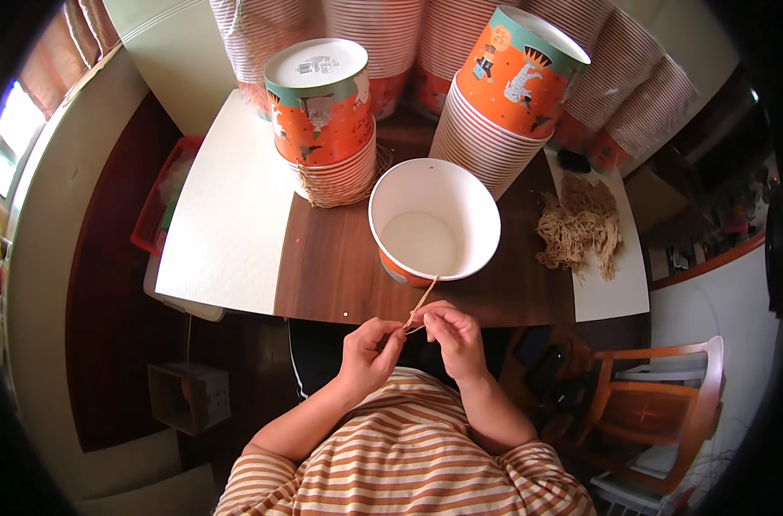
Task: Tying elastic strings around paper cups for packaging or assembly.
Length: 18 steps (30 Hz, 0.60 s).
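Just past the table's near edge, my left hand (370, 354) and my right hand (457, 346) are close together, fingertips pinched on a thin tan string (424, 297). The string runs up from my fingers to the near rim of an open paper bucket (472, 211). This bucket stands on the table, white inside and orange outside, and its bottom is visible through the mouth. Whether the string passes through a hole in the rim is too small to tell. My fingertips partly hide the string's end.
Two stacks of paper buckets, an upside-down orange left bucket (322, 103) and right bucket (516, 77) on top, stand behind. Tan strings (585, 228) lie in a tangle at right. Wrapped bucket stacks (374, 39) line the back. A wooden chair (649, 413) stands lower right.
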{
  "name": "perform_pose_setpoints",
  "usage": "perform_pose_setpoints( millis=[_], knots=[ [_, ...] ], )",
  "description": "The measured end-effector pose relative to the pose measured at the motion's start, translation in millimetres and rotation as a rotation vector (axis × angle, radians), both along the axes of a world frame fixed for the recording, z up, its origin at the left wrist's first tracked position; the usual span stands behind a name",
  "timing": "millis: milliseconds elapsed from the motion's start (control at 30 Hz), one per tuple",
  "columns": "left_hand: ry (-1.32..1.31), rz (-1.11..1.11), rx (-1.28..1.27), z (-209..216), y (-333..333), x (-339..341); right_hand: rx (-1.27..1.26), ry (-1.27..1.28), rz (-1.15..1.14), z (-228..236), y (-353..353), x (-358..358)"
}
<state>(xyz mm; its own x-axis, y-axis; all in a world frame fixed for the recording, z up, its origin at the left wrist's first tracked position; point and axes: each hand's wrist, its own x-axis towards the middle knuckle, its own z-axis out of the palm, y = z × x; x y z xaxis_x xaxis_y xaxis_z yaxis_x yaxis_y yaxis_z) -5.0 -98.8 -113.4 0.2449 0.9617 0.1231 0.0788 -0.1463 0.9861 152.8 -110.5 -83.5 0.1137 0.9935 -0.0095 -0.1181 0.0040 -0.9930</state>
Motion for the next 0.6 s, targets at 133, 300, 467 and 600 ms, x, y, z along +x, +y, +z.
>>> perform_pose_setpoints(
  millis=[133, 300, 467, 600],
  knots=[
    [0.031, 0.021, 0.037, 10, 0, 2, 0.033, 0.033, -0.005, -3, -1, -4],
    [0.042, 0.048, 0.122, 17, 1, 5, 0.058, -0.208, -0.045, 1, 0, -12],
    [0.160, 0.040, 0.200, 12, 4, 3, 0.068, -0.213, -0.082, -5, 5, -12],
    [0.160, 0.034, 0.197, 9, 4, 5, 0.091, -0.210, -0.148, 1, 11, -11]
  ],
)
